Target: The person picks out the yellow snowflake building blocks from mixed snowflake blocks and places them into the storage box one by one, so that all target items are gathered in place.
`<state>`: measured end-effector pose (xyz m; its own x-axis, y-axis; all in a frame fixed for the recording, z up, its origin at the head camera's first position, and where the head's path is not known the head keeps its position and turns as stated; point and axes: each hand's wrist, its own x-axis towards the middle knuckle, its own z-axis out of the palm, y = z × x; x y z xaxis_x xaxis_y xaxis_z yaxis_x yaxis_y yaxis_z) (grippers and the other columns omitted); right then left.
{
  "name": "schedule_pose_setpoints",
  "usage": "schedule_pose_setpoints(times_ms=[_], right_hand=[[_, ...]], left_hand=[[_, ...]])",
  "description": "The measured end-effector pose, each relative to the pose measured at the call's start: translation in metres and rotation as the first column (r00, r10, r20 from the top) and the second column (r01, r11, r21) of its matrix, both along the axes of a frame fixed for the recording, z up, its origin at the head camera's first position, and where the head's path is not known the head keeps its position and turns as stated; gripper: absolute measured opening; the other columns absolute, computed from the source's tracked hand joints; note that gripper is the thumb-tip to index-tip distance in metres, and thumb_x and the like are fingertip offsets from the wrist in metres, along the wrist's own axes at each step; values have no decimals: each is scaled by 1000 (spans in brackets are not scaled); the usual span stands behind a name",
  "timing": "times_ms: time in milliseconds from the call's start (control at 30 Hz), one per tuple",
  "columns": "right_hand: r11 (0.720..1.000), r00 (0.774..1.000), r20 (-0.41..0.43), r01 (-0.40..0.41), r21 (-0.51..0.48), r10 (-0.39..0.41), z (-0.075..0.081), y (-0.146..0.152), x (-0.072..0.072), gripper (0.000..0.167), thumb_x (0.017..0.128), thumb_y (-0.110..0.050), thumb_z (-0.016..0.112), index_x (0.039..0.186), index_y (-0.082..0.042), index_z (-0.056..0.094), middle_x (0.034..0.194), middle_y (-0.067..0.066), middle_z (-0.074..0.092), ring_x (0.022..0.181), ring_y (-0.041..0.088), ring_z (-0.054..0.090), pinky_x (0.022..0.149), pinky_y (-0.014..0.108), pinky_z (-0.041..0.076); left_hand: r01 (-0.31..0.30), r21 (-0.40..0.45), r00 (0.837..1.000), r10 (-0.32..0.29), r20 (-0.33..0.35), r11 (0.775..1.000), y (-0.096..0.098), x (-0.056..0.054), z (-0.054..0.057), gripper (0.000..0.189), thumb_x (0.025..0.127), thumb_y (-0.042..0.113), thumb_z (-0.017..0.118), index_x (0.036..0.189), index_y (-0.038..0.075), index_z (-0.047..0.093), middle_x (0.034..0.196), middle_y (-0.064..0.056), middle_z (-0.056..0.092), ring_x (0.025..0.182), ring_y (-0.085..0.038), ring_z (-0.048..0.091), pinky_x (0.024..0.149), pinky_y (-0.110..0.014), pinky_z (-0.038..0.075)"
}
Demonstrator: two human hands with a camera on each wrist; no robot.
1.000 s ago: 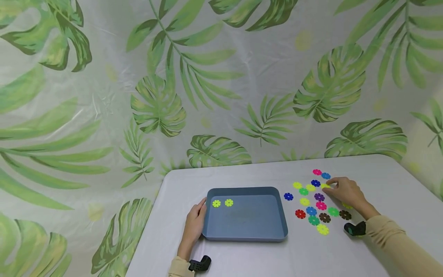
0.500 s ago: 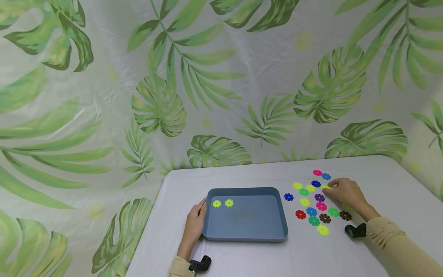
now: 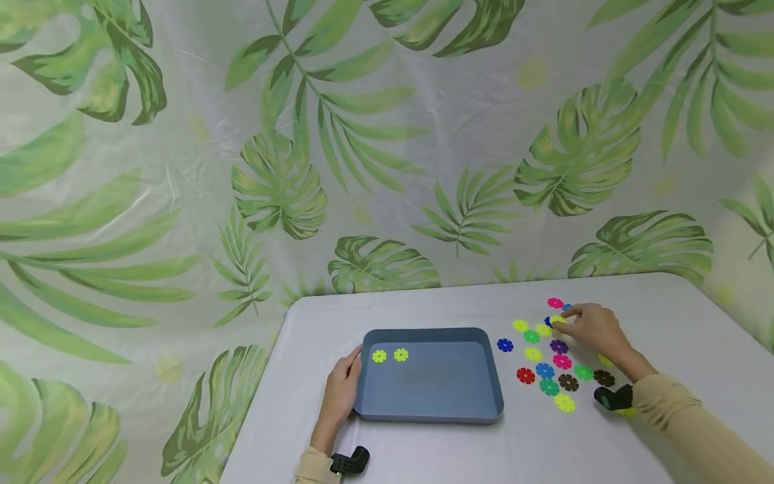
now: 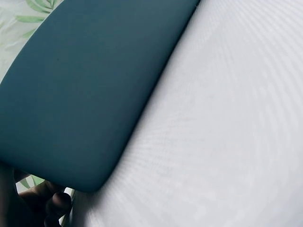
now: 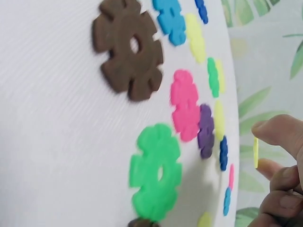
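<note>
My right hand (image 3: 595, 331) pinches a yellow snowflake disc (image 5: 256, 152) between thumb and forefinger, lifted off the table in the right wrist view. Under it in the head view lies a dark blue disc, partly covered. Notched discs in several colours are spread around, among them a purple disc (image 3: 559, 346), a pink disc (image 3: 562, 361) and a brown disc (image 5: 128, 47). My left hand (image 3: 341, 386) grips the left side of a blue-grey tray (image 3: 429, 416), its fingers partly hidden by the tray wall. Two yellow discs (image 3: 401, 355) lie inside, near the tray's back left.
The table (image 3: 447, 454) has a white cover. A patterned leaf curtain (image 3: 363, 168) hangs right behind its back edge. A dark blue disc (image 3: 504, 345) lies between the tray and the other discs. One yellow disc (image 3: 629, 412) is partly hidden under the right wrist's camera.
My right hand has lifted the yellow disc from the table and shifted a little to the left, over the dark blue disc. The left hand and tray have stayed in place.
</note>
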<state>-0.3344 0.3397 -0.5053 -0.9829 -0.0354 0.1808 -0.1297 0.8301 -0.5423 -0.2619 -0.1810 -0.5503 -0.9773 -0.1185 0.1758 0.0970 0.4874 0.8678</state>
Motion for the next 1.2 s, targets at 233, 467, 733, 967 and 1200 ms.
schedule_pose_setpoints(times_ms=[233,467,733,967,1200], right_hand=[[1000,999,-32,-28,-9,28,12,-20,-4,47,87,-31,81,109,10,70,74,6,58,65,20,46,53,33,37],[998,996,-73,-59,-13,58,24,-44,-4,42,86,-27,81,107,7,72,72,4,58,61,19,47,51,32,37],[995,991,-93,-98,-20,96,31,-70,-7,40,84,-27,82,107,5,73,69,4,53,56,19,43,48,29,33],[986,980,-120,-162,-37,157,34,-89,-10,36,84,-27,82,104,2,74,66,2,52,51,17,41,46,29,33],[979,973,-131,-198,-55,190,41,-116,-10,32,82,-27,84,100,-1,75,63,0,50,49,15,40,46,27,33]], left_hand=[[5,-1,1000,-5,-3,1000,0,0,0,43,109,31,47,147,11,55,94,-4,59,78,-17,46,73,-33,39],[-2,-3,1000,2,-6,1000,0,0,0,43,109,30,48,146,11,56,92,-3,58,78,-17,46,73,-33,39],[0,-3,1000,0,-9,1000,0,0,-2,42,109,30,48,146,12,56,92,-3,58,77,-17,46,73,-33,38],[-5,-7,1000,5,-5,1000,0,1,0,42,109,30,48,146,13,57,91,-3,57,77,-17,45,72,-33,38],[-8,-21,1000,8,-14,1000,1,2,2,42,109,29,48,145,11,57,93,-3,59,78,-17,46,73,-33,39]])
